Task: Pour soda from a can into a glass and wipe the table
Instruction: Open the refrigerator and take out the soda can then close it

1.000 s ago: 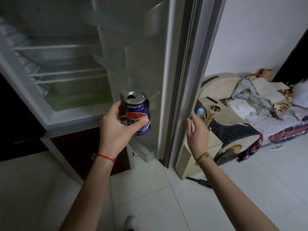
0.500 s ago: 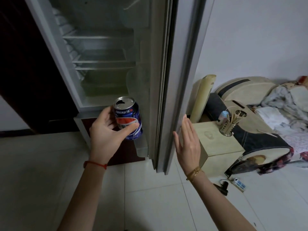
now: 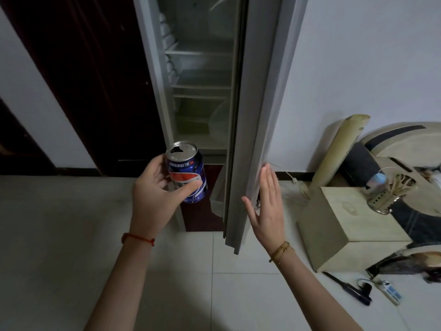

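So the biggest thing here is the fridge (image 3: 202,96), standing at the far middle with its shelves looking bare, and its door (image 3: 255,115) swung most of the way toward closed, just a narrow gap left. To the left of it is a dark wooden door (image 3: 90,80), and everything sits on a pale tiled floor (image 3: 59,235). Over on the right there's a small boxy beige cabinet (image 3: 343,225) with a metal utensil holder (image 3: 381,199) on top, plus some rolled and piled stuff behind it that I can't really make out.

Now the hands. The left hand (image 3: 152,197) is wrapped around the soda can (image 3: 187,172), thumb across the front, holding it upright out in front of the fridge's lower edge. The can's tab hole looks already open, so I'd guess opening it is done. The right hand (image 3: 265,206) is flat, fingers straight, pressed against the outer edge of the fridge door, holding nothing.

Progress-wise: honestly this looks very early. The can is fetched and that's about it. No glass, no worktop, no cloth anywhere in view, so the pouring and the wiping are both still to come. My read is the door gets shut, then it's off to wherever the glass is.
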Tool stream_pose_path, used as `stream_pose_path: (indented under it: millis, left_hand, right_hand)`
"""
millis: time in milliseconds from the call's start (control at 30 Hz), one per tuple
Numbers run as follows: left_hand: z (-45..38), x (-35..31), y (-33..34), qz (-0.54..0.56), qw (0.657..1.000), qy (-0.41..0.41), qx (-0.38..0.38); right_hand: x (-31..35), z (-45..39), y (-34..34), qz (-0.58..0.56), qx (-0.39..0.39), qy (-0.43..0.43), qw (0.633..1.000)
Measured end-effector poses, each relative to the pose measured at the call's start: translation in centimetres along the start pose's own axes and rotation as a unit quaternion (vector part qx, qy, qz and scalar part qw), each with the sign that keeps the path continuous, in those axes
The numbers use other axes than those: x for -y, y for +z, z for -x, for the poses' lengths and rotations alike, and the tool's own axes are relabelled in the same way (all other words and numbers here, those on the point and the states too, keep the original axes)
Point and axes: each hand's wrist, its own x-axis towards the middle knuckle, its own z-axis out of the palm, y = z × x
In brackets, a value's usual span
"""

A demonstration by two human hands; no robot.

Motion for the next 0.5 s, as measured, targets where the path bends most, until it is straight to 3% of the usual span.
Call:
stream_pose_path:
  millis: [500]
  left_hand:
    - [-7.0,6.1,-12.5,-0.021,0.999,-0.012,-0.021]
  right_hand:
    - [11.3,-7.8,13.0,0.051,0.013,0.010,0.999]
